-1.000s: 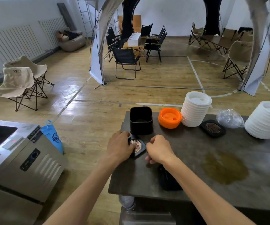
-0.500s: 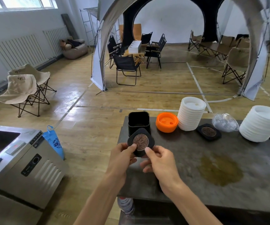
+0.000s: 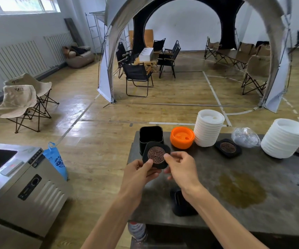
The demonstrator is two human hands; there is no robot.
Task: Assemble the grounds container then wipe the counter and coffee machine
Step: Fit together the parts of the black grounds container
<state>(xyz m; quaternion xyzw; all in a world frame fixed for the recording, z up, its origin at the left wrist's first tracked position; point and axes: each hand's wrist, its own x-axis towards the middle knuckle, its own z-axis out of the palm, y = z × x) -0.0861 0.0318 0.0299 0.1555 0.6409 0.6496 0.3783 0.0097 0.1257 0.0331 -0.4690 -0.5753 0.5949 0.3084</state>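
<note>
The dark table (image 3: pixel 252 168) carries a brown spill (image 3: pixel 241 190) at its right-centre. Along its far edge stand two stacks of white lids (image 3: pixel 208 130), an orange lid stack (image 3: pixel 182 137) and the black grounds container (image 3: pixel 150 136), open-topped at the left corner. Just in front of that container, both hands hold the black lid with a copper grille (image 3: pixel 156 154) up off the table, tilted toward the camera. The left hand (image 3: pixel 139 174) has its grip clamped on the lid's lower edge; the right hand (image 3: pixel 182 168) pinches its right edge.

Black lid (image 3: pixel 156 155) lifted off the counter (image 3: pixel 208 203) since a second ago — now upright, patterned face nearward; both hands pinching it
</note>
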